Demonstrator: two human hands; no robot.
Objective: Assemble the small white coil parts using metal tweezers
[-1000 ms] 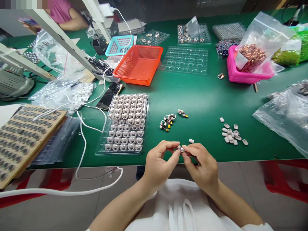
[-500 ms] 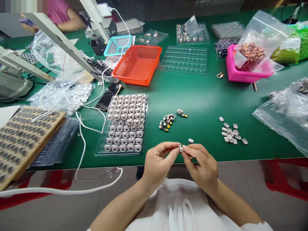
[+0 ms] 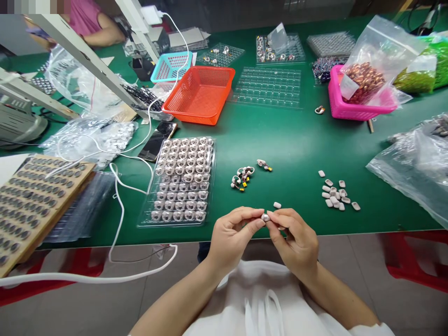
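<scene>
My left hand (image 3: 233, 235) and my right hand (image 3: 293, 238) meet at the near edge of the green table (image 3: 297, 144), fingers pinched together on one small whitish part (image 3: 265, 217). A single white cap (image 3: 277, 205) lies just beyond my fingertips. Further out sit a small cluster of coil parts with yellow bits (image 3: 241, 177) and one stray coil part (image 3: 262, 164). A pile of several white caps (image 3: 335, 193) lies to the right. A clear tray filled with coil parts (image 3: 183, 179) is left of my hands.
An orange basket (image 3: 199, 93), a teal basket (image 3: 171, 65), empty clear trays (image 3: 269, 86) and a pink basket holding a bag of copper coils (image 3: 362, 91) stand at the back. A phone (image 3: 157, 140), white cable (image 3: 119, 205), a wooden tray of round parts (image 3: 31, 196) and plastic bags (image 3: 416, 163) flank the sides. Another person (image 3: 91, 21) sits far left.
My hands stay in place at the table edge; the fingers have shifted slightly, turning the small part between them. Nothing else has moved.
</scene>
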